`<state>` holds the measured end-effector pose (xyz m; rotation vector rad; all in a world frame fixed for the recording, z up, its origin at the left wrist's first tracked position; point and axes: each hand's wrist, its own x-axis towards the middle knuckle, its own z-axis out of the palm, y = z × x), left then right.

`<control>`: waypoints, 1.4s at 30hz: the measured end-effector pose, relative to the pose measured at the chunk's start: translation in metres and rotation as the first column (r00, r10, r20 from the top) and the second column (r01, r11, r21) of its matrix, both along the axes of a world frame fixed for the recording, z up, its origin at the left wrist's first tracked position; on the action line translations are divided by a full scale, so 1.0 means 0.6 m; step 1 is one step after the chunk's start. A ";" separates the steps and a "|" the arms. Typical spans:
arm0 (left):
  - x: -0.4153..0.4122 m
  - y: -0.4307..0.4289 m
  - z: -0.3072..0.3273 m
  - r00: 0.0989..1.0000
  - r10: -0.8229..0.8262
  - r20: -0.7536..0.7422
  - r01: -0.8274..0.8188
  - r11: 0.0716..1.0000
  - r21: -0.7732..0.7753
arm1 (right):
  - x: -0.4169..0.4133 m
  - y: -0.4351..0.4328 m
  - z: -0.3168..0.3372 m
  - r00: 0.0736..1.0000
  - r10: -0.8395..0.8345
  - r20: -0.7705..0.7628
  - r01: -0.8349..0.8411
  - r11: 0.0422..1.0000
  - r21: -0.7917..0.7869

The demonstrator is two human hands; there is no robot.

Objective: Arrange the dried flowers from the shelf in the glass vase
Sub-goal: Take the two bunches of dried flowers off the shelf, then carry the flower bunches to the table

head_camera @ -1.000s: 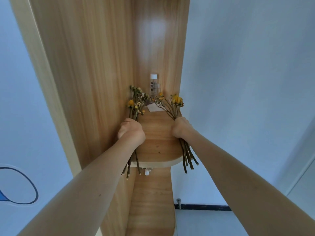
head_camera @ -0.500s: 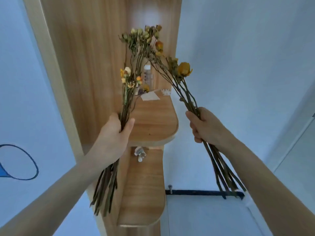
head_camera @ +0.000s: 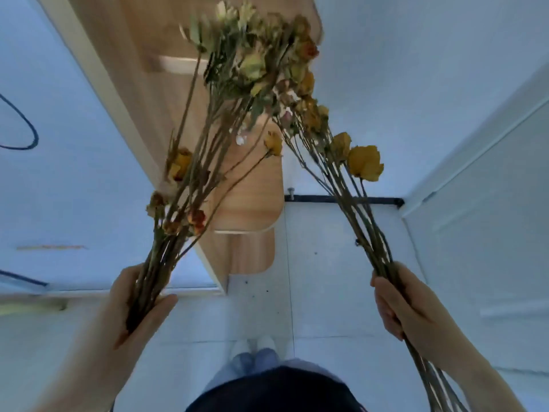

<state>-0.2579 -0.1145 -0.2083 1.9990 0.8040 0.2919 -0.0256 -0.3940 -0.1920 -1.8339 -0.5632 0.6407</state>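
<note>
My left hand (head_camera: 139, 304) grips a bunch of dried flowers (head_camera: 208, 120) by the lower stems; its yellow, orange and pale heads fan up toward the top of the view. My right hand (head_camera: 404, 304) grips a second bunch of dried flowers (head_camera: 341, 162) with a large yellow bloom; its stems run down past my wrist to the lower right. The two bunches lean together and their heads overlap at the top centre. No glass vase is in view.
The wooden shelf unit (head_camera: 246, 203) with rounded shelves stands ahead, between the bunches, against a white wall (head_camera: 416, 69). Below lies a pale tiled floor (head_camera: 320, 263) with a dark baseboard strip (head_camera: 341, 199). My feet (head_camera: 252, 352) show at the bottom.
Both hands have pulled the bunches off the shelf, down and toward me, and farther apart. The view has tilted down, so the floor and my feet now show.
</note>
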 end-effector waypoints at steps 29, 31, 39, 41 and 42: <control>-0.037 -0.018 -0.265 0.877 -0.294 -0.381 0.216 0.948 -0.232 | -0.170 -0.055 -0.237 0.940 -0.209 -0.270 0.034 0.846 -0.533; -0.028 -0.019 -0.269 0.854 -0.349 -0.386 0.274 0.933 -0.235 | -0.192 -0.071 -0.241 0.926 -0.261 -0.273 0.077 0.838 -0.540; 0.022 -0.056 -0.277 0.736 -0.555 -0.388 0.500 0.832 -0.242 | -0.299 -0.167 -0.272 0.785 -0.541 -0.302 0.351 0.789 -0.504; 0.034 -0.077 -0.272 0.693 -0.607 -0.390 0.553 0.794 -0.254 | -0.337 -0.197 -0.276 0.743 -0.600 -0.298 0.411 0.759 -0.505; 0.039 -0.090 -0.269 0.667 -0.631 -0.395 0.578 0.774 -0.261 | -0.357 -0.211 -0.278 0.720 -0.629 -0.292 0.442 0.741 -0.505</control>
